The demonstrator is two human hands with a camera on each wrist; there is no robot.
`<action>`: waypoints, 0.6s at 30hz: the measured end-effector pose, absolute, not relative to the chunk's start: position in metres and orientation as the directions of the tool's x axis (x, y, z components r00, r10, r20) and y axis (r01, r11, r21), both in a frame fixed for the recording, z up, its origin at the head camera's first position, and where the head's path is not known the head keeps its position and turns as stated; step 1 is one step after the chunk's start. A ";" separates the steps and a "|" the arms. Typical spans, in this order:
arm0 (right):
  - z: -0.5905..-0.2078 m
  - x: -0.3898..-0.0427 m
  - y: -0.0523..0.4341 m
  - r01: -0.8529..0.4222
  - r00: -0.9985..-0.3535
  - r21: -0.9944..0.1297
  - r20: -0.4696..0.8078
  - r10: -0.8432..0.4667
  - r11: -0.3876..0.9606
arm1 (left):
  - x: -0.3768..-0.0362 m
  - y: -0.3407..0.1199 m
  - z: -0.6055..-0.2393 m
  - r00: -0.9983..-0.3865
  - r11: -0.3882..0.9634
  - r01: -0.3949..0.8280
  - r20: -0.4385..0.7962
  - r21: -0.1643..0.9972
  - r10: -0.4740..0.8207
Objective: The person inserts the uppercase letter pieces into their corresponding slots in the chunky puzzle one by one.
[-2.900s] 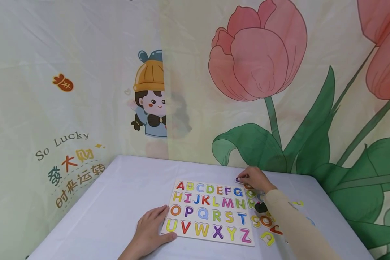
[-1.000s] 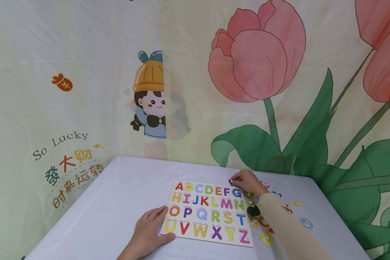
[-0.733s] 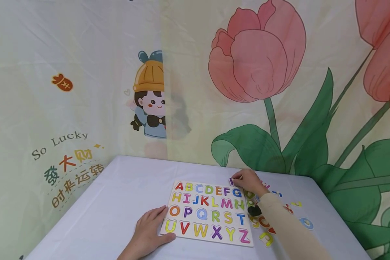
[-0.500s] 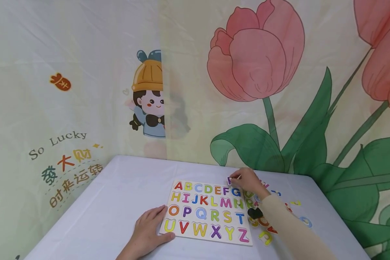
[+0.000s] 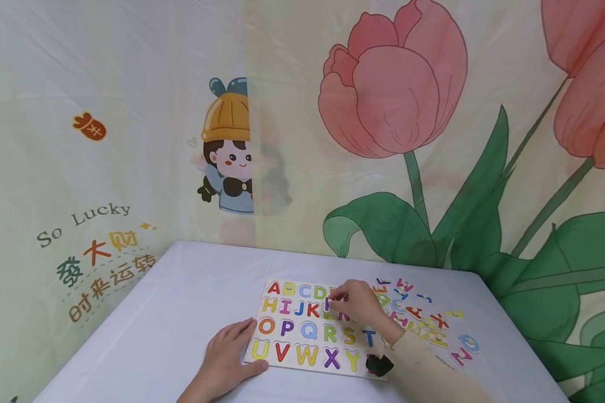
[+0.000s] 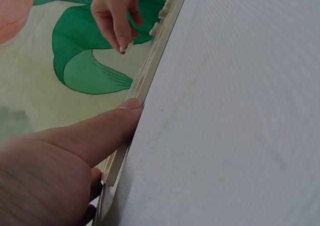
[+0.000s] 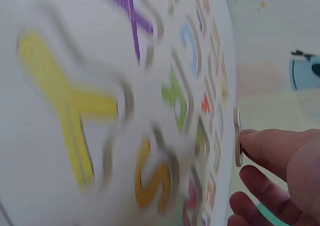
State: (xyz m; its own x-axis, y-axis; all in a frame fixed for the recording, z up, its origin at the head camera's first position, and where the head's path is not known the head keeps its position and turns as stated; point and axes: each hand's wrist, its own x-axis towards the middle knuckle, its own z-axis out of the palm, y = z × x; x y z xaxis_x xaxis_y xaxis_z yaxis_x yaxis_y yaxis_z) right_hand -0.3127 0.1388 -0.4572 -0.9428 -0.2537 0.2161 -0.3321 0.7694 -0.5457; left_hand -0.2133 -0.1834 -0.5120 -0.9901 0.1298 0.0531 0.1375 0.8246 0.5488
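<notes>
**Letter held over the alphabet board**

The right hand (image 5: 355,305) pinches a small purple letter (image 5: 327,304) between thumb and fingertips, just above the middle of the board (image 5: 262,337), near the L slot. The left hand (image 5: 229,358) lies flat with straight fingers on the desk (image 5: 171,313), its thumb pressed against the board's near left edge. Loose letters (image 5: 423,319) lie scattered on the desk to the right of the board.

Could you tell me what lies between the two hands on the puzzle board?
In the head view, board letters P, Q and R sit between the left hand and the right hand.
</notes>
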 end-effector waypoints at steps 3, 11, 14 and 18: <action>-0.461 -0.302 0.124 -0.366 -0.930 -0.552 0.226 -0.289 0.749 | -0.213 -0.183 -0.511 -0.989 0.825 0.144 0.058 0.547 0.134; -0.469 -0.280 0.079 -0.376 -0.925 -0.606 0.202 -0.322 0.701 | -0.213 -0.186 -0.512 -0.990 0.825 0.140 0.052 0.547 0.134; -0.472 -0.276 0.066 -0.382 -0.921 -0.618 0.194 -0.338 0.687 | -0.212 -0.186 -0.512 -0.988 0.821 0.152 0.063 0.550 0.141; -0.476 -0.275 0.054 -0.390 -0.918 -0.611 0.200 -0.342 0.689 | -0.212 -0.186 -0.511 -0.986 0.819 0.163 0.071 0.550 0.148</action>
